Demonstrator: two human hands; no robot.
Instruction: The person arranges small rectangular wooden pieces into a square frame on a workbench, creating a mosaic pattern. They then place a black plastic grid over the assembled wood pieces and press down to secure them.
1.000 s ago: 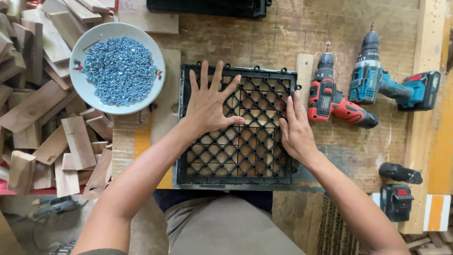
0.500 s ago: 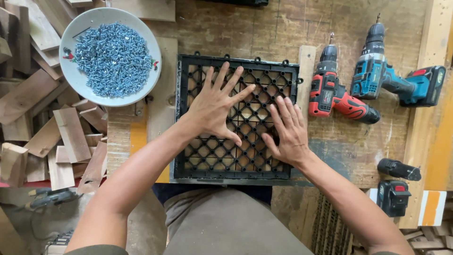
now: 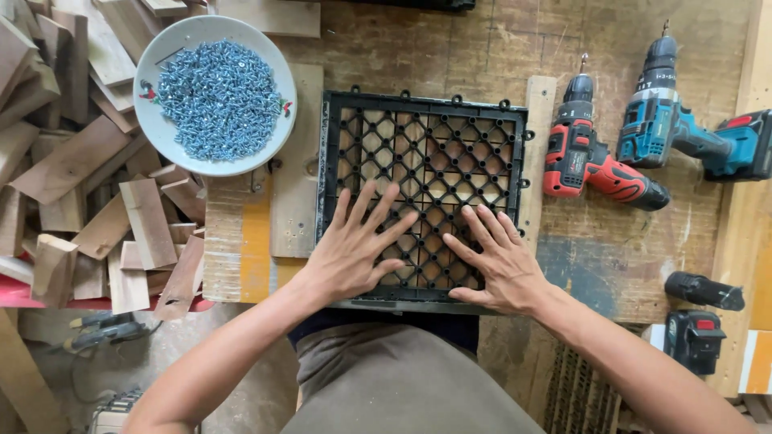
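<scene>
Fingers spread apart, the left hand (image 3: 350,261) and right hand (image 3: 497,265) are pressing the square black plastic lattice grid (image 3: 424,173) flat against the worn wooden bench (image 3: 627,249), apparently steadying it

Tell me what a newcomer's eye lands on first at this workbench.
Both hands, the left hand and right hand, lie flat with spread fingers on the near half of a black plastic grid tile at the bench's middle. Up left sits a white plate of silvery screws beside a heap of wood offcuts; to the right lie a red drill and a teal drill.
</scene>
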